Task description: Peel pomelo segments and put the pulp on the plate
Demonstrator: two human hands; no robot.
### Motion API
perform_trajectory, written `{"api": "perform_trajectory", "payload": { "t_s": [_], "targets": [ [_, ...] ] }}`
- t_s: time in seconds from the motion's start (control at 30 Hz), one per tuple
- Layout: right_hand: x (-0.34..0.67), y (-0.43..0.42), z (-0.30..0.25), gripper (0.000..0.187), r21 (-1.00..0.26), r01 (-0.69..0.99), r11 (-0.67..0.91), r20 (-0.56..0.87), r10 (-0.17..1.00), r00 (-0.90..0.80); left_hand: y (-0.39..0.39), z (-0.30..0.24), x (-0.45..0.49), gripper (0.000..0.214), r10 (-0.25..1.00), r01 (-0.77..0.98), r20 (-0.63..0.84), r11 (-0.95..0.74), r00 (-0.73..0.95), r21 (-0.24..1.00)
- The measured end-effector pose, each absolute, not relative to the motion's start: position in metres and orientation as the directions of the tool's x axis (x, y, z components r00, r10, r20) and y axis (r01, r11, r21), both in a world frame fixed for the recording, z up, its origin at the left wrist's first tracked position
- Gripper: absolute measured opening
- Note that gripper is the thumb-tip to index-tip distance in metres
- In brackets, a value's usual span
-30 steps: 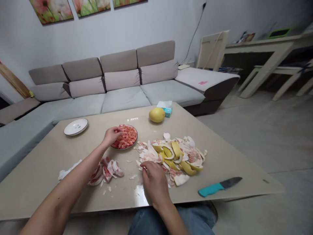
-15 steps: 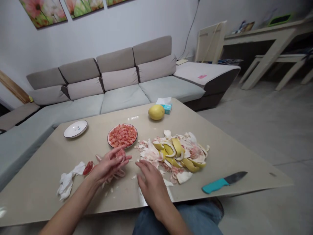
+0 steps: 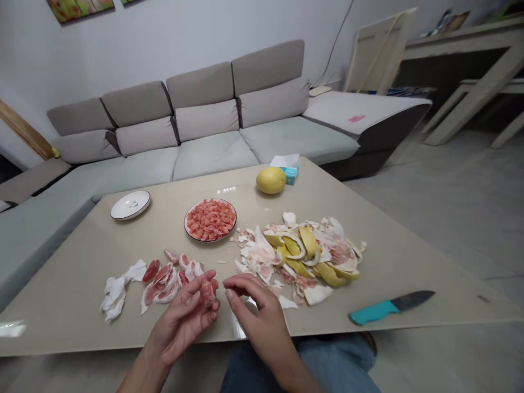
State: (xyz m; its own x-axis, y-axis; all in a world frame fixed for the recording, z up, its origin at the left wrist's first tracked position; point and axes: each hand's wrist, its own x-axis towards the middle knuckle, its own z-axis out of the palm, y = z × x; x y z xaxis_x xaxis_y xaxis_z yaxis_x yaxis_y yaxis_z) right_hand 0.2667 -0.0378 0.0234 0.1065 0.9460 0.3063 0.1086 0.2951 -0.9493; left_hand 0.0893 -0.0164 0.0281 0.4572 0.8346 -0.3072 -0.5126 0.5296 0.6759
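A red pomelo segment (image 3: 208, 293) rests in the fingers of my left hand (image 3: 184, 316), low over the table's near edge. Just right of it is my right hand (image 3: 262, 314), thumb and forefinger curved close together; whether anything is between the tips cannot be made out. Left of my hands lie several pomelo segments (image 3: 166, 281) with white skin on them. Beyond them, a dark-rimmed plate (image 3: 186, 232) is heaped with peeled pink pomelo flesh (image 3: 210, 218). To the right spreads a pile of yellow rind and pale membrane (image 3: 303, 254).
A knife (image 3: 374, 312) with a turquoise handle lies near the table's front right edge. A whole yellow pomelo (image 3: 271, 180) stands by a tissue box (image 3: 291, 174) at the back. A white plate (image 3: 130, 205) and crumpled tissue (image 3: 114, 297) are at left. Behind stands a sofa (image 3: 208, 153).
My left hand has come nearer and to the right with the segment, uncovering the segments on the table. My right hand's thumb and forefinger have drawn together. The view has tipped down.
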Motion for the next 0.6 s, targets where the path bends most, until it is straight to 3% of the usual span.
{"api": "perform_trajectory", "payload": {
  "t_s": [0.2, 0.37, 0.6],
  "targets": [
    [0.2664, -0.0389, 0.0288, 0.014, -0.972, -0.002, 0.236, 0.236, 0.972, 0.014, -0.0196, 0.0340, 0.0934, 0.057, 0.899, -0.403, -0.211, 0.369, 0.384, 0.838],
    [0.2651, -0.0419, 0.0313, 0.014, -0.976, -0.048, 0.214, 0.216, 0.975, -0.045, -0.0178, 0.0360, 0.0959, 0.062, 0.922, -0.348, -0.154, 0.283, 0.355, 0.894],
    [0.2667, -0.0420, 0.0314, 0.013, -0.975, -0.077, 0.206, 0.210, 0.977, -0.041, -0.0155, 0.0372, 0.0875, 0.051, 0.929, -0.233, -0.068, 0.161, 0.363, 0.959]
  ]
}}
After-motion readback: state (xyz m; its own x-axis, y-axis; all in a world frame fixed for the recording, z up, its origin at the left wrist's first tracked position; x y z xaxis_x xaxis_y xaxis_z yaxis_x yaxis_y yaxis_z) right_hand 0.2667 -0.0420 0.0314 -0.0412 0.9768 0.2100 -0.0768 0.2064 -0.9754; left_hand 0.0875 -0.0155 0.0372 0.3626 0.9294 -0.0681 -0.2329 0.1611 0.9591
